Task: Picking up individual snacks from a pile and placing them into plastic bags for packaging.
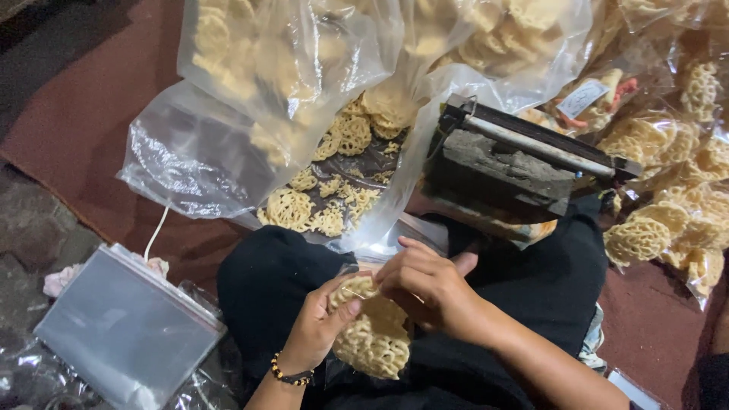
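My left hand (319, 323), with a beaded bracelet on the wrist, grips a small clear bag of yellow lattice crackers (373, 334) over my lap. The fingers of my right hand (425, 285) pinch the top of that same bag. Both hands rest close together above my black trousers (266, 281).
A large open plastic bag of loose crackers (334, 175) lies in front of my knees. A dark metal sealing tool (516, 163) sits at my right knee. Several filled cracker packets (668, 205) pile up on the right. A stack of empty clear bags (125, 326) lies at the left.
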